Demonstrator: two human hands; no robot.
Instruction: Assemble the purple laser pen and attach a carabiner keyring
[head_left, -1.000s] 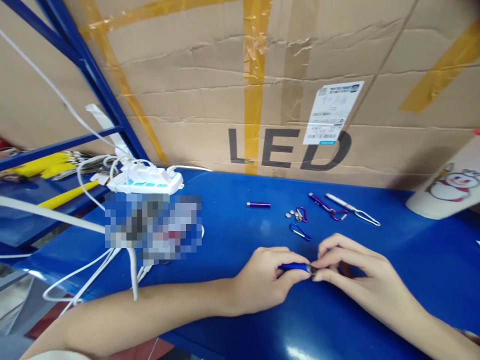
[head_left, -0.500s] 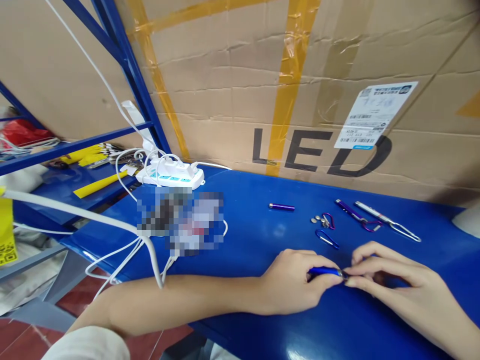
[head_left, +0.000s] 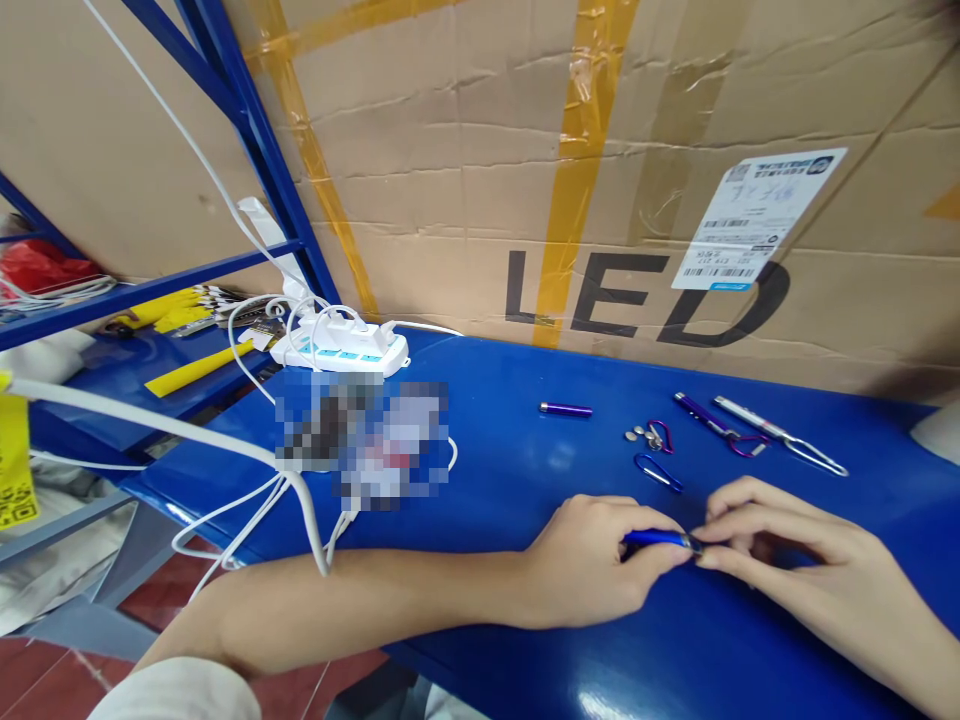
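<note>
My left hand (head_left: 600, 560) is closed round a slim blue metal tube, by its look a keychain flashlight (head_left: 656, 539). The thumb and fingertips of my right hand (head_left: 780, 540) pinch its dark right end, where small details are hidden. Just beyond my hands lies a blue carabiner (head_left: 658, 473). Behind that are a dark red carabiner (head_left: 661, 436) and several button cells (head_left: 639, 433). A purple tube (head_left: 565, 410) lies farther left. To the right rest a purple flashlight (head_left: 703, 414) with a carabiner and a silver flashlight (head_left: 750, 418) with a silver clip.
A big cardboard box (head_left: 450, 180) marked LED stands along the back of the blue table (head_left: 495, 430). Left of the tools are a white power strip (head_left: 345, 348), loose white cables (head_left: 300, 500) and blurred-out items (head_left: 394, 445). A blue rack frame (head_left: 270, 180) rises at the left.
Both hands and the blue flashlight keep nearly the same pose. The view has shifted slightly; the things on the table look unmoved.
</note>
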